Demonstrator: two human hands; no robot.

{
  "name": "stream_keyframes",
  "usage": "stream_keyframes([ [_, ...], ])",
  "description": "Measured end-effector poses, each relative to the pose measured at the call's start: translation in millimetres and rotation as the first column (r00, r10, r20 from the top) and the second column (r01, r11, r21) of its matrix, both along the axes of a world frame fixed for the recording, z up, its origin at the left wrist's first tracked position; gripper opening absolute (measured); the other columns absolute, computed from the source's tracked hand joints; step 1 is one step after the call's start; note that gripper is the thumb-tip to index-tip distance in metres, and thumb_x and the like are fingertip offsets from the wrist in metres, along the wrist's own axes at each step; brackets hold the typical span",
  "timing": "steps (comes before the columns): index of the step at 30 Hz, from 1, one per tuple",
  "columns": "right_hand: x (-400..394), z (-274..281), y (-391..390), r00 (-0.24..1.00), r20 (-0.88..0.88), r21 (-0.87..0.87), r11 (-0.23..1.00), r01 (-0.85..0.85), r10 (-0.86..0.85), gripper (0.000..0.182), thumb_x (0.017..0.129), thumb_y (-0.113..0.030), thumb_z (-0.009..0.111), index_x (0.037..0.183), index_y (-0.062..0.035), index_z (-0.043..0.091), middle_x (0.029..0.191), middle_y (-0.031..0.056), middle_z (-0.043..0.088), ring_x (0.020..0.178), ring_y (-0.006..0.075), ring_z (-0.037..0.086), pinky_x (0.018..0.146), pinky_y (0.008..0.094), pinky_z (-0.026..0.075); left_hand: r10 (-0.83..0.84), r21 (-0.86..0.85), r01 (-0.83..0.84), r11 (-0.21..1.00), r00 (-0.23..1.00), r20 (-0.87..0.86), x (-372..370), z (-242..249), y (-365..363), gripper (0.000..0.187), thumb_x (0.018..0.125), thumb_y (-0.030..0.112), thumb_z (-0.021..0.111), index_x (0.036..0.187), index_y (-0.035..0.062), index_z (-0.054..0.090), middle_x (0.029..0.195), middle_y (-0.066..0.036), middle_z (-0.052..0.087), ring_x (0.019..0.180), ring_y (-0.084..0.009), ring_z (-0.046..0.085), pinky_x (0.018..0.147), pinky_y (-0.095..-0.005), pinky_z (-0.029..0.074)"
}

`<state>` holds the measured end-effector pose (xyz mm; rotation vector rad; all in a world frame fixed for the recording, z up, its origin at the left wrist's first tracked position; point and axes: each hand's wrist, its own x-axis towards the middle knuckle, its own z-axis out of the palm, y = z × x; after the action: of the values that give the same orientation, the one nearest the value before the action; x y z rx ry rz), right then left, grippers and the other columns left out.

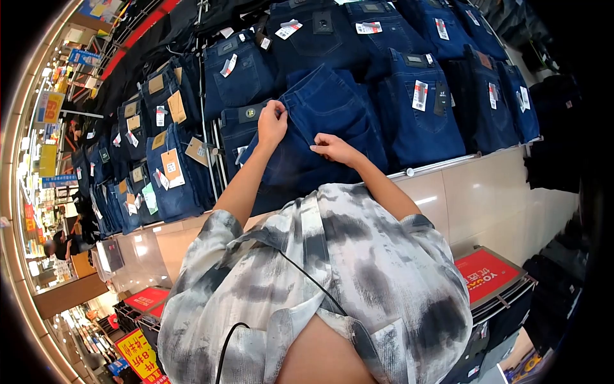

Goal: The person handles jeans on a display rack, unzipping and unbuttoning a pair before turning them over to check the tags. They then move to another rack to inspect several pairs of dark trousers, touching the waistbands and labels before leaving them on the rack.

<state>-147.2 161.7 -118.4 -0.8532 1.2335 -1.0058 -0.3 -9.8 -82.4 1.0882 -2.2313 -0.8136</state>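
A pair of dark blue jeans (329, 105) lies partly unfolded and bunched over the front row of a jeans display. My left hand (273, 123) pinches its edge at the upper left, fingers closed on the denim. Lower and to the right, my right hand (335, 150) has its fingers curled together against the jeans, pinching the cloth. Beneath my left hand, folded jeans with a round badge (246, 114) show at the waistband. To the right sit folded jeans with a white and red tag (419, 95).
More folded jeans (238, 72) with tags fill the rows behind and at the left. A metal rail (441, 164) edges the display's front. Red sign boards (487, 274) stand on racks near me. At the far left, a person (62, 246) is in the aisle.
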Motion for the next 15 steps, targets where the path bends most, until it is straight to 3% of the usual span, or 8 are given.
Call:
stream_keyframes([
  [2,2,-17,1,0.998,-0.062,-0.056,0.998,0.019,-0.023,0.021,0.095,-0.022,0.064,0.082,-0.011,0.052,0.07,-0.0021,0.048,0.062,0.0076,0.045,0.055,0.0247,0.039,-0.028,-0.183,0.014,0.983,0.997,-0.071,3,-24,-11,0.023,0.082,0.007,0.068,0.102,0.003,0.058,0.099,-0.016,0.063,0.091,-0.0299,0.062,0.082,-0.0392,0.05],
  [3,3,-23,0,0.995,-0.093,-0.085,0.996,0.024,-0.032,0.021,0.095,-0.021,0.064,0.082,-0.0101,0.052,0.07,-0.0019,0.049,0.063,0.0078,0.047,0.057,0.0249,0.041,-0.017,-0.079,0.016,0.997,1.0,-0.023,10,-44,-27,0.033,0.081,0.011,0.07,0.109,0.0012,0.056,0.111,-0.018,0.06,0.106,-0.033,0.057,0.092,-0.0416,0.047],
  [4,3,-24,1,0.99,-0.14,-0.066,0.998,0.02,-0.029,0.02,0.095,-0.021,0.065,0.083,-0.0087,0.054,0.072,-0.0002,0.053,0.065,0.0095,0.051,0.059,0.026,0.043,0.036,-0.021,-0.036,0.999,0.999,-0.015,14,-59,-36,0.035,0.082,0.016,0.071,0.11,-0.0004,0.059,0.107,-0.018,0.064,0.1,-0.0313,0.061,0.09,-0.0388,0.049],
  [6,3,-18,0,0.971,-0.236,-0.029,1.0,0.01,-0.017,0.019,0.093,-0.022,0.066,0.086,-0.0059,0.058,0.075,0.0031,0.06,0.068,0.0128,0.058,0.064,0.0282,0.048,0.022,0.368,-0.022,0.93,1.0,0.006,22,-63,-49,0.038,0.083,0.019,0.072,0.112,-0.0031,0.062,0.106,-0.016,0.068,0.093,-0.0284,0.065,0.086,-0.0355,0.051],
  [9,-1,-14,-5,0.847,-0.528,-0.138,0.99,-0.013,-0.063,0.021,0.091,-0.023,0.068,0.09,-0.0024,0.063,0.082,0.01,0.068,0.073,0.02,0.064,0.07,0.0321,0.051,-0.033,0.426,-0.033,0.904,0.988,0.148,29,-53,-56,0.036,0.086,0.022,0.071,0.11,-0.0042,0.065,0.1,-0.013,0.071,0.085,-0.0228,0.067,0.08,-0.0324,0.052],
  [12,-2,27,-18,0.768,-0.567,-0.218,0.953,0.209,-0.298,0.026,0.089,-0.029,0.067,0.092,-0.0028,0.066,0.09,0.0157,0.072,0.081,0.0315,0.069,0.075,0.039,0.053,-0.058,0.612,-0.064,0.788,0.983,0.177,20,11,-34,0.032,0.092,0.022,0.066,0.113,-0.0016,0.066,0.102,-0.009,0.069,0.09,-0.0154,0.064,0.083,-0.0281,0.05],
  [14,-5,39,-37,0.726,-0.533,-0.321,0.898,0.302,-0.435,0.034,0.092,-0.035,0.063,0.092,-0.0014,0.067,0.083,0.014,0.071,0.074,0.0273,0.069,0.069,0.0364,0.054,-0.031,0.69,0.002,0.724,0.999,0.029,19,14,-29,0.027,0.094,0.022,0.064,0.11,0.0007,0.067,0.096,-0.005,0.068,0.086,-0.0122,0.063,0.079,-0.0258,0.049],
  [15,-6,53,-46,0.812,-0.433,-0.189,0.92,0.344,-0.393,0.039,0.093,-0.04,0.061,0.091,-0.0011,0.068,0.081,0.0119,0.07,0.072,0.0234,0.068,0.065,0.0336,0.054,-0.011,0.722,0.038,0.69,0.999,-0.043,19,16,-26,0.025,0.095,0.022,0.063,0.108,0.0018,0.068,0.094,-0.003,0.068,0.083,-0.0106,0.062,0.077,-0.0246,0.049],
])
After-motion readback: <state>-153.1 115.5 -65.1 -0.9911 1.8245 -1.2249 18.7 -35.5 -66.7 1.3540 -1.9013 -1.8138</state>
